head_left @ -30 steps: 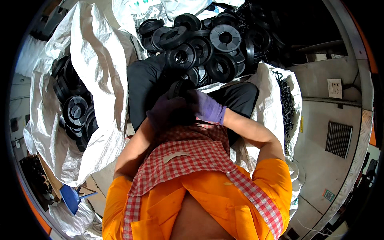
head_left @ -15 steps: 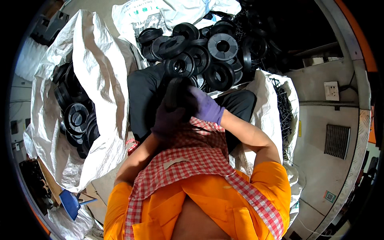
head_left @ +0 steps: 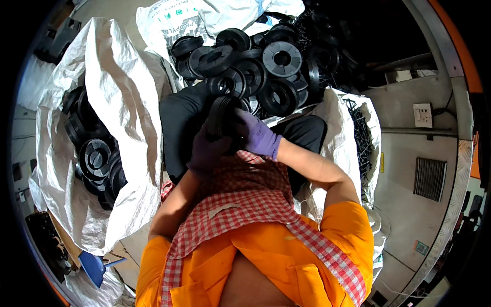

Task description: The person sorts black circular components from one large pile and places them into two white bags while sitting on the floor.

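In purple gloves, both my hands hold one black plastic wheel with a grooved rim above my lap, its rim turned toward me. My left hand grips its near left side, fingers wrapped round it in shadow. My right hand is closed at the wheel's right face; its fingertips are partly hidden, and I cannot make out anything small in them. Just beyond lies a heap of similar black wheels, some flat and some tilted, with open centres and ribbed rims.
A white woven sack holding more wheels stands at left. Another white sack at right holds thin black plastic pieces. Behind the heap lies a printed white sack. A grey panel with a socket stands far right.
My right hand has shifted slightly and its fingers have turned at the wheel's side. The wheel stays held in nearly the same place. The whole view has shifted a little.
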### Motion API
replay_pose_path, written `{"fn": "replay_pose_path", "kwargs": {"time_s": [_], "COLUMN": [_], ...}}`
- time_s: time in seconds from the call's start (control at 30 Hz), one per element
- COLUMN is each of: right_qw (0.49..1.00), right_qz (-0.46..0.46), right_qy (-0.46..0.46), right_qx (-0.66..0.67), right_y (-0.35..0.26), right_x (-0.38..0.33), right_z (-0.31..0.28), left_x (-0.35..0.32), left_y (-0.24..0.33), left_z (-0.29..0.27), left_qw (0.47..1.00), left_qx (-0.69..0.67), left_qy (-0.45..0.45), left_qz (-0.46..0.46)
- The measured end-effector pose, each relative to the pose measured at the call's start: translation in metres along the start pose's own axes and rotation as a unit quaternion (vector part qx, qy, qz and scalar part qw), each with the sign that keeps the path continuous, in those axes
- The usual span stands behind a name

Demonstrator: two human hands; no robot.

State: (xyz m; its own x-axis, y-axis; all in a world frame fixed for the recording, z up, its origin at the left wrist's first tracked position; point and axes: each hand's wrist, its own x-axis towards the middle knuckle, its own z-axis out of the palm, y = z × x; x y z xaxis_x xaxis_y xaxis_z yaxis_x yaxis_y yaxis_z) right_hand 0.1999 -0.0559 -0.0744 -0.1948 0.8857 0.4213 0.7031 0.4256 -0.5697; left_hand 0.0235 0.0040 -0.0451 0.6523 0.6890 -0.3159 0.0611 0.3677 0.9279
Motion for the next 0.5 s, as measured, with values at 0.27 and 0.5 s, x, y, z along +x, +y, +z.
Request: {"fn": "replay_pose_path", "kwargs": {"time_s": [0.27,0.5], "right_qw": [0.958,0.849], "right_qz": [0.244,0.318], "right_qy": [-0.038,0.098], "right_qx": [0.144,0.410], "right_y": [0.010,0.023], "right_x": [-0.023,-0.009], "right_z": [0.012,-0.002], "left_x": [0.000,-0.013], "left_y": [-0.007,-0.007], "left_z": [0.021,-0.033], "left_qw": [0.998,0.817], "left_qx": [0.004,0.455], "left_qy": [0.055,0.169], "left_qz": [-0.009,0.311]}}
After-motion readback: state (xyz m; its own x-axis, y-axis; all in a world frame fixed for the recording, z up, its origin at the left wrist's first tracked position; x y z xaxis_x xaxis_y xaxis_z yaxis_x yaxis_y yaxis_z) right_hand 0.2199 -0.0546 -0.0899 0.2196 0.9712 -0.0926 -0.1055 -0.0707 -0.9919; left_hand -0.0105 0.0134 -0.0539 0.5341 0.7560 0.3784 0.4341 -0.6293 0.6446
